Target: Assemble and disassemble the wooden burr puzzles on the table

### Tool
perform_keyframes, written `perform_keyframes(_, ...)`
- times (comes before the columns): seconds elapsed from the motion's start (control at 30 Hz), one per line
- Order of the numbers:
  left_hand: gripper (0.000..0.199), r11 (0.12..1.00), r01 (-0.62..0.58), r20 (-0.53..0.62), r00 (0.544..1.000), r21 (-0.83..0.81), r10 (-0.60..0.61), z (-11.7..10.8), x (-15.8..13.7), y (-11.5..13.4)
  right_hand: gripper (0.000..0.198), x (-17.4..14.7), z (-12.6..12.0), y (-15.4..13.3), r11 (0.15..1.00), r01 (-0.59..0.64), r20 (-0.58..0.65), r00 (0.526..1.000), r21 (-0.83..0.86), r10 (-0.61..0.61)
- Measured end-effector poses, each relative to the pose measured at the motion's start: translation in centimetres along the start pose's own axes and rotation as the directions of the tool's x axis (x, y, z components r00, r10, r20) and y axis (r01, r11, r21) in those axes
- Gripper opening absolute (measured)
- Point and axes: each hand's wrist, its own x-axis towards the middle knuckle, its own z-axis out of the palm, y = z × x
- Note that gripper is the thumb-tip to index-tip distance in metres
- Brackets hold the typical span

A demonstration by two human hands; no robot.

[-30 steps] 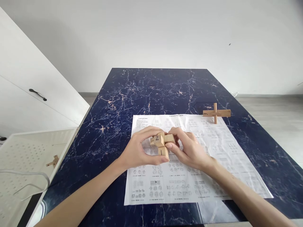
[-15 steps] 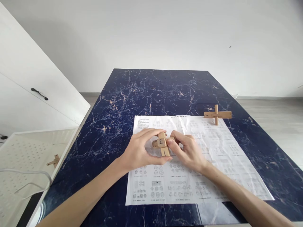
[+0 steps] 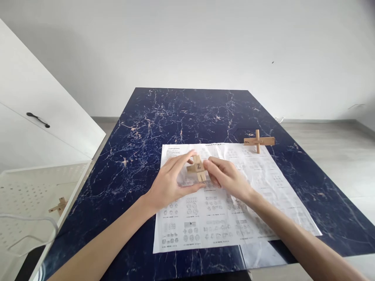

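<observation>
Between my two hands is a small wooden interlocking puzzle (image 3: 199,167) made of crossed bars, with dark marks like "Z" and "1" on its faces. My left hand (image 3: 172,173) grips it from the left, fingers at the top and thumb at the bottom. On the other side, my right hand (image 3: 224,173) pinches the puzzle's right side between curled fingers and thumb; what lies inside those fingers is hidden. Both hands are above a creased printed sheet (image 3: 205,234) covered with rows of small diagrams.
A cross-shaped wooden piece (image 3: 258,141) lies at the sheet's upper right corner on the dark blue marbled table (image 3: 187,113). Left of the table, a white perforated basket (image 3: 23,183) holds another wooden piece (image 3: 60,206) and a white cable (image 3: 35,218). A white cabinet (image 3: 58,101) stands behind it.
The whole view has shifted slightly. The puzzle is tilted a little differently, and my right fingers have curled in more at its right side. Both hands keep hold of it.
</observation>
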Motion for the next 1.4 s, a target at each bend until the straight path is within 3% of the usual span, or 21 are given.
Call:
perform_keyframes(0.07, 0.088, 0.991, 0.112, 0.030, 0.993, -0.073, -0.110, 0.1, 0.0, -0.2, 0.052, -0.1, -1.1, 0.4, 0.964, -0.116, -0.009, 0.993, 0.239, 0.121)
perform_keyframes(0.13, 0.080, 0.978, 0.177, 0.036, 0.984, -0.107, -0.174, 0.2, 0.0, -0.2, 0.046, -1.0, -2.5, 1.0, 0.832, -0.232, 0.008, 0.964, 0.504, 0.265)
perform_keyframes(0.2, 0.063, 0.970, 0.217, 0.046, 0.976, -0.109, -0.213, 0.2, 0.0, -0.1, 0.040, -2.9, -4.1, 1.7, 0.703, -0.256, -0.015, 0.935, 0.663, 0.355)
perform_keyframes(0.27, 0.049, 0.967, 0.232, 0.079, 0.971, -0.102, -0.225, 0.3, 0.0, 0.0, 0.037, -5.3, -5.7, 2.6, 0.638, -0.235, -0.089, 0.897, 0.733, 0.433)
perform_keyframes(0.4, 0.040, 0.970, 0.225, 0.154, 0.966, -0.095, -0.209, 0.5, -0.1, 0.3, 0.032, -8.8, -8.6, 4.1, 0.614, -0.162, -0.203, 0.853, 0.772, 0.480)
perform_keyframes(0.6, 0.034, 0.974, 0.220, 0.169, 0.963, -0.057, -0.208, 0.3, 0.1, 0.4, 0.034, -9.2, -10.6, 3.7, 0.610, -0.091, -0.280, 0.828, 0.787, 0.485)
perform_keyframes(0.7, 0.032, 0.973, 0.226, 0.159, 0.963, -0.041, -0.217, 0.1, 0.2, 0.4, 0.035, -10.3, -9.0, 2.8, 0.688, -0.116, -0.296, 0.843, 0.717, 0.450)
perform_keyframes(0.8, 0.029, 0.974, 0.223, 0.180, 0.960, -0.034, -0.214, 0.0, 0.3, 0.6, 0.038, -11.5, -6.2, 2.0, 0.849, -0.223, -0.133, 0.938, 0.479, 0.322)
perform_keyframes(0.87, 0.028, 0.975, 0.220, 0.200, 0.957, -0.039, -0.209, 0.1, 0.5, 0.6, 0.041, -11.2, -4.4, 1.4, 0.929, -0.206, -0.016, 0.975, 0.306, 0.222)
perform_keyframes(0.93, 0.027, 0.974, 0.223, 0.210, 0.955, -0.042, -0.209, 0.1, 0.6, 0.7, 0.041, -9.7, -3.0, 0.9, 0.979, -0.136, 0.027, 0.991, 0.153, 0.133)
perform_keyframes(1.17, 0.024, 0.956, 0.285, 0.219, 0.939, -0.074, -0.264, -0.2, 1.2, 0.8, 0.028, 0.1, -2.0, 0.6, 0.974, 0.150, 0.023, 0.989, -0.171, -0.148)
perform_keyframes(1.27, 0.022, 0.953, 0.292, 0.219, 0.938, -0.082, -0.269, -0.3, 1.2, 0.7, 0.026, 2.4, -2.3, 1.7, 0.965, 0.162, 0.017, 0.987, -0.208, -0.162)
perform_keyframes(1.4, 0.021, 0.952, 0.300, 0.255, 0.927, -0.068, -0.274, -0.2, 1.3, 0.6, 0.026, 2.7, -2.5, 3.0, 0.966, 0.147, -0.014, 0.988, -0.211, -0.153)
